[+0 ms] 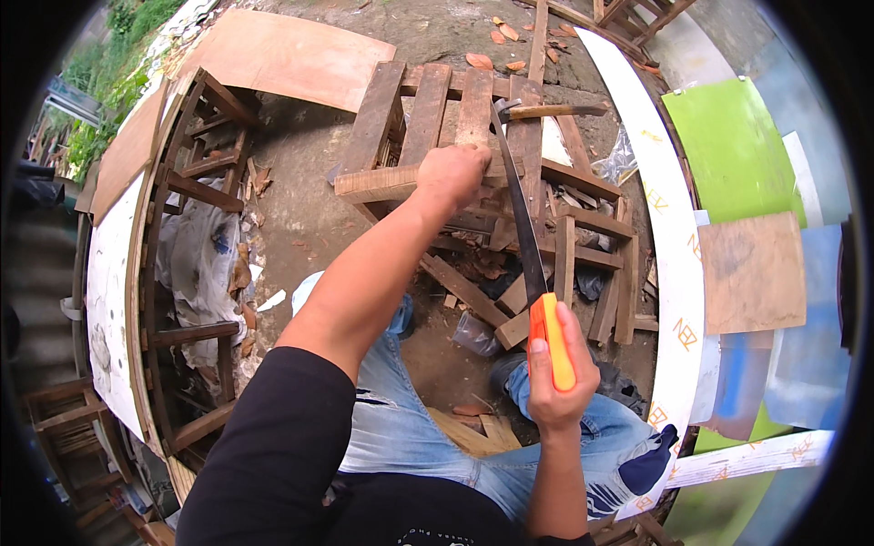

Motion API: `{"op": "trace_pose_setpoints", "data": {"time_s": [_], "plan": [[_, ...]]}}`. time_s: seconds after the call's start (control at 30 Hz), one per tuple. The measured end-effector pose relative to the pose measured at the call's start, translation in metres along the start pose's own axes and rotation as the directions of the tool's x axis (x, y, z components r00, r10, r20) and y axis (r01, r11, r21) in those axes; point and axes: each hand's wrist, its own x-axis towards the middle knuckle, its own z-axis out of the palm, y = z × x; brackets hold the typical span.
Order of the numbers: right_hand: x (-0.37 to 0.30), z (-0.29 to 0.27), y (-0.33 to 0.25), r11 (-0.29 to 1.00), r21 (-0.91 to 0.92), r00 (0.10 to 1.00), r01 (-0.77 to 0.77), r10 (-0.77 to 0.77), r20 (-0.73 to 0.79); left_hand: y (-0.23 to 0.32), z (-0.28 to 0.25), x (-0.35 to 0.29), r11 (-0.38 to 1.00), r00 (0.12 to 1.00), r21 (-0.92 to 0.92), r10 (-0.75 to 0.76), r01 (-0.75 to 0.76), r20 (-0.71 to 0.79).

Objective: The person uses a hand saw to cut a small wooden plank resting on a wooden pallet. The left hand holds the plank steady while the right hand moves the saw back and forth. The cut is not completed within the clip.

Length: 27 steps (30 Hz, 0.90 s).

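In my right hand [566,393] is a handsaw, its orange and yellow handle [549,318] gripped with the thumb along the side. The long dark saw blade [522,214] points away from me, over the right part of a low slatted wooden bench [378,185]. My left hand [455,173] is closed at the bench's near edge, by a brown slat [474,114]; its fingertips are hidden. Beyond the blade's tip lies a hammer with a wooden handle [555,111], on the slats. Whether the saw's teeth touch wood I cannot tell.
Wooden frames [596,227] and scraps lie right of the bench, with a clear plastic cup [476,334] near my feet. A white-topped board [678,300] curves along the right. Another wooden frame [205,193] stands left; a plywood sheet [282,55] lies at the far left.
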Motion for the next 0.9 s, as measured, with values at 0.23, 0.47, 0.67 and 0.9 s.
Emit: {"op": "trace_pose_setpoints", "data": {"time_s": [0.23, 0.47, 0.67, 0.9], "plan": [[-0.046, -0.019, 0.005, 0.999, 0.027, 0.999, -0.043, 0.043, 0.009, 0.002, -0.007, 0.008, 0.998, 0.998, 0.051, -0.048, 0.046, 0.036], [-0.049, -0.035, -0.003, 0.994, 0.023, 0.994, -0.108, 0.108, 0.027, -0.002, -0.003, 0.002, 0.999, 0.999, 0.024, 0.021, -0.023, 0.049], [0.029, 0.013, 0.008, 0.997, 0.078, 0.999, -0.027, 0.025, 0.026, -0.002, -0.007, 0.003, 0.999, 0.999, -0.011, 0.037, -0.037, 0.038], [0.012, 0.019, 0.007, 0.997, 0.061, 0.998, -0.055, 0.054, 0.024, 0.005, -0.003, 0.003, 0.997, 0.994, 0.007, -0.074, 0.074, 0.086]]}}
